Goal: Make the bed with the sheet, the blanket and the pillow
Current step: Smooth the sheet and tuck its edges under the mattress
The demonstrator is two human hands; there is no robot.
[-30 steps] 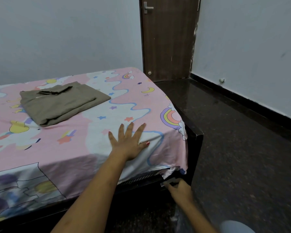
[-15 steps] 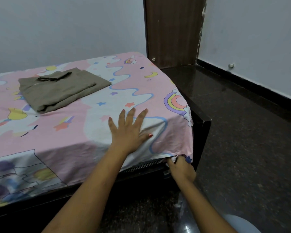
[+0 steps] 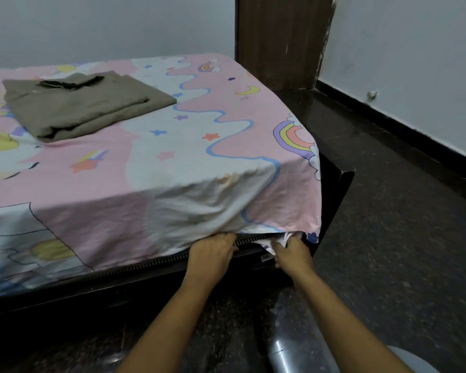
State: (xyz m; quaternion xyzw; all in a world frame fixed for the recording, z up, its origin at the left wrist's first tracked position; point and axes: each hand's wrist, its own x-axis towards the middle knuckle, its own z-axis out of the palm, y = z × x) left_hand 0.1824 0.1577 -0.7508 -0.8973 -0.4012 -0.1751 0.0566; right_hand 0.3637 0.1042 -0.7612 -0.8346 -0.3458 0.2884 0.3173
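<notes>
Dark speckled stone floor [image 3: 393, 238], black bed frame [image 3: 334, 189]; I see the thin cartoon-print sheet [image 3: 172, 170] draped over the near corner. Left hand [image 3: 213, 254] grips its hem at 6 o'clock, right hand [image 3: 293, 255] clutches the bunched corner at 5; folded olive blanket [image 3: 78, 109] lies at 10, well apart.

The sheet [image 3: 172, 170], pink and white with rainbows, stars and moons, lies spread across the left and centre of the frame. Its near edge hangs wrinkled and is bunched at lower centre. The blanket [image 3: 84, 106], olive-brown and folded flat, lies on it at upper left.
</notes>
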